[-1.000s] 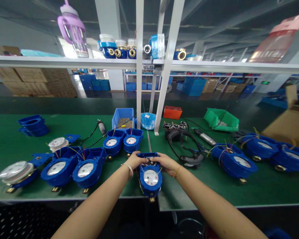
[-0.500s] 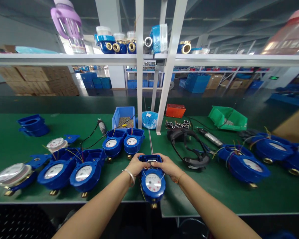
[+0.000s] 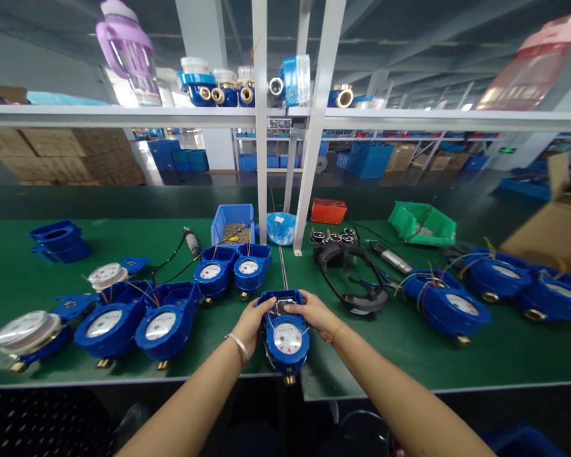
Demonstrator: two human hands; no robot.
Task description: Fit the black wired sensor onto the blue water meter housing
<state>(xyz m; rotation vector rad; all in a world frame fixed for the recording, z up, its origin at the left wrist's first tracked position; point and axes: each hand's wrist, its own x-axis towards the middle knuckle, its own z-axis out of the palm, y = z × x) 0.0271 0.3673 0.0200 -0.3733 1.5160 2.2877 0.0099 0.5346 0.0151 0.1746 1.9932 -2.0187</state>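
A blue water meter (image 3: pixel 288 339) with a white dial lies at the table's front edge, its brass fitting toward me. My left hand (image 3: pixel 249 327) grips the left side of its upper box, thumb on the rim. On the opposite side, my right hand (image 3: pixel 318 315) holds the box with the thumb reaching inside. Under that thumb sits a small dark part (image 3: pixel 284 306), partly covered. Thin wires run along both sides of the dial. Fingers beneath the housing are hidden.
More blue meters (image 3: pixel 159 330) stand left and others (image 3: pixel 450 304) right. Behind are a blue screw bin (image 3: pixel 215 222), a green bin (image 3: pixel 404 219), an orange box (image 3: pixel 329 211) and a black headset (image 3: pixel 354 298). White shelf posts (image 3: pixel 316 139) rise at the middle.
My left thumb has drawn back from the middle of the box to its left rim. More of the dark part shows. The whole view has shifted slightly.
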